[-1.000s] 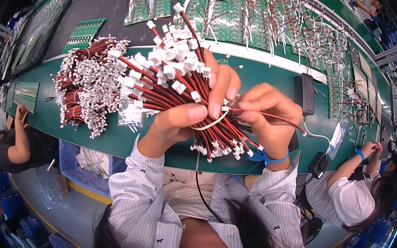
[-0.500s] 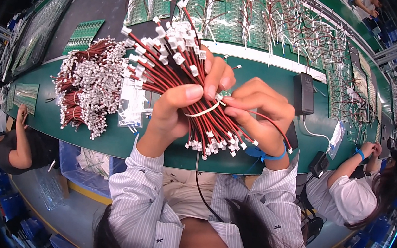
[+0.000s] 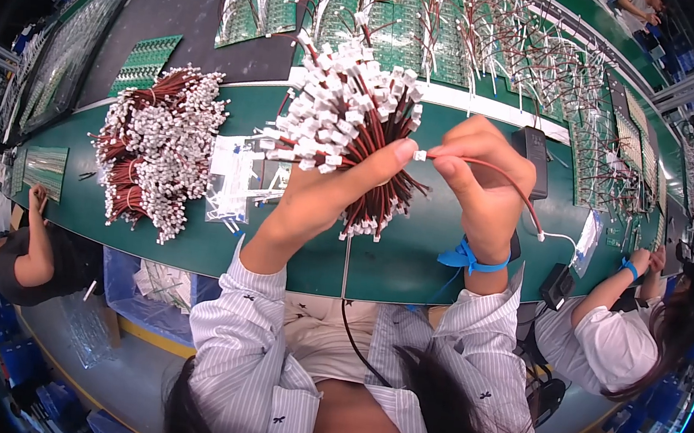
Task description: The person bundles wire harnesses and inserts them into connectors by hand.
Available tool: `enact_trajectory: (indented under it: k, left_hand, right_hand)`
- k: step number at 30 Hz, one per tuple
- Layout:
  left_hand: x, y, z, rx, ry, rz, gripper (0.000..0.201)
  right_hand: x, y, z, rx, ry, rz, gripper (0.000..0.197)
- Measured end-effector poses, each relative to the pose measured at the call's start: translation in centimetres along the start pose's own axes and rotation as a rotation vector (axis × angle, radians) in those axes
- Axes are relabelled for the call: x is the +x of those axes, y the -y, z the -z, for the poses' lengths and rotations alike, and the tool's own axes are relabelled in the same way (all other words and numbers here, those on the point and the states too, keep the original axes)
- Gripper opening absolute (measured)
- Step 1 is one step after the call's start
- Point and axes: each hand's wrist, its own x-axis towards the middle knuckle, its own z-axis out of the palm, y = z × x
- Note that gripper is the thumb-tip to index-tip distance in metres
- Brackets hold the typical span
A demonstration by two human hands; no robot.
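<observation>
My left hand (image 3: pixel 324 193) is closed around a thick bundle of wires (image 3: pixel 365 144), dark red and black with white plugs at both ends. Most of the plugs fan out above the hand, and a smaller cluster hangs below it. Between the thumb and finger of my right hand (image 3: pixel 486 180) is a single red wire (image 3: pixel 510 173), its one white plug close to my left thumb tip. This wire arcs away to the right and ends in another white plug. A blue wrist strap (image 3: pixel 473 259) circles my right wrist.
More tied wire bundles (image 3: pixel 159 150) lie at left beside a clear bag of white parts (image 3: pixel 231 179). Green circuit boards (image 3: pixel 400 36) with wires attached line the back. A black power adapter (image 3: pixel 533 156) stands at right. Other people work on both sides; a blue bin (image 3: pixel 125 278) sits below the table edge.
My left hand has turned the bundle so its upper plugs face me, and the pale band is now hidden. My right hand has drawn a single wire up and to the right.
</observation>
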Motion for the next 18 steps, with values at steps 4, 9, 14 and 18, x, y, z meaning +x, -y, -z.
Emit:
enact_trajectory:
  k: [4, 9, 14, 18]
  left_hand:
    - [0.4, 0.6, 0.2, -0.137, 0.013, 0.032, 0.016]
    - [0.3, 0.9, 0.0, -0.118, -0.073, -0.002, 0.019]
    - [-0.1, -0.2, 0.2, 0.022, -0.006, 0.017, 0.018]
    - [-0.1, -0.4, 0.3, 0.012, -0.013, 0.003, 0.018]
  right_hand:
    - [0.3, 0.2, 0.1, -0.118, 0.021, 0.023, 0.008]
    - [0.4, 0.0, -0.2, -0.098, 0.065, -0.001, 0.007]
    - [0.2, -0.4, -0.1, -0.069, 0.033, -0.029, 0.006]
    - [0.3, -0.4, -0.1, 0.065, 0.046, -0.113, 0.006]
